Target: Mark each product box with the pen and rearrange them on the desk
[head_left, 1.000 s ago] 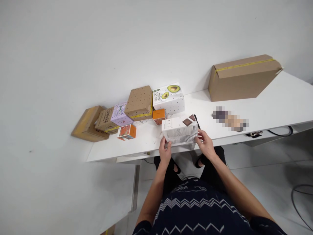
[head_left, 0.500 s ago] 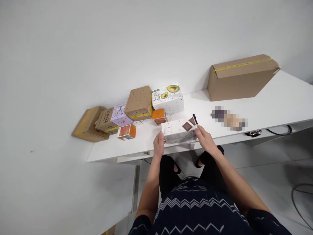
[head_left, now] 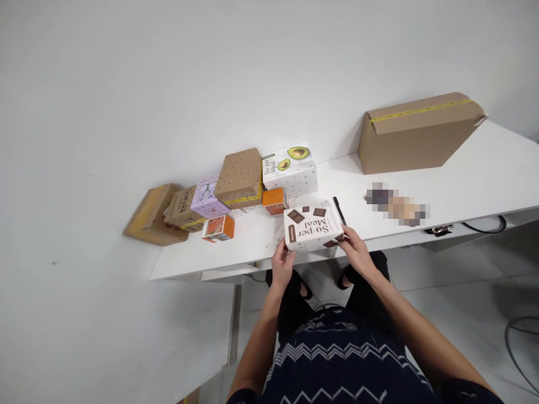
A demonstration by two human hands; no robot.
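Observation:
A white "Su-per Meal" box with brown chocolate squares (head_left: 312,227) sits at the front edge of the white table (head_left: 463,179), its printed face turned up. My left hand (head_left: 282,266) grips its near left corner with curled fingers. My right hand (head_left: 356,249) holds its right side. A black pen (head_left: 339,210) lies just beyond the box on the right.
A cluster of boxes stands at the back left: an avocado "Su-per Meal" box (head_left: 290,168), a dotted brown box (head_left: 240,177), a lilac box (head_left: 206,196), two small orange boxes (head_left: 219,227), and cardboard boxes (head_left: 154,213). A large taped carton (head_left: 416,132) lies at the back right.
The white box has been turned over between my hands: first its label side faced me, then a narrow edge, now the printed chocolate face is up. Both hands stayed on it.

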